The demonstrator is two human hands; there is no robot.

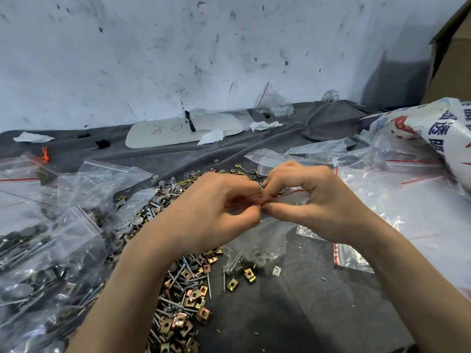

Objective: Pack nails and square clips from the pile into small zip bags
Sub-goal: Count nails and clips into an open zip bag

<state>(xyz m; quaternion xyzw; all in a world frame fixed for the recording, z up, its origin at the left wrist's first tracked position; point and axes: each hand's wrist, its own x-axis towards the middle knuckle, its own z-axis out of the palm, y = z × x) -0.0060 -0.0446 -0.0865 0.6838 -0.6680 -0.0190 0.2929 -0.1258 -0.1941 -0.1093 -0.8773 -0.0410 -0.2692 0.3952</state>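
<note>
My left hand (216, 207) and my right hand (305, 200) meet above the table, both pinching the red zip edge of a small clear zip bag (257, 243). The bag hangs below my fingers and holds nails, square clips and grey round pieces near its bottom. A pile of nails and brass-coloured square clips (186, 296) spreads under and in front of my left forearm, reaching back to the middle of the table. A few loose clips (248, 275) lie beside the bag.
Filled zip bags (51, 250) are heaped at the left. Empty zip bags (397, 200) lie at the right, beside a printed white sack (433, 128) and a cardboard box (453, 52). A white board (178, 132) and tissues rest by the stained wall on the grey cloth (293, 314).
</note>
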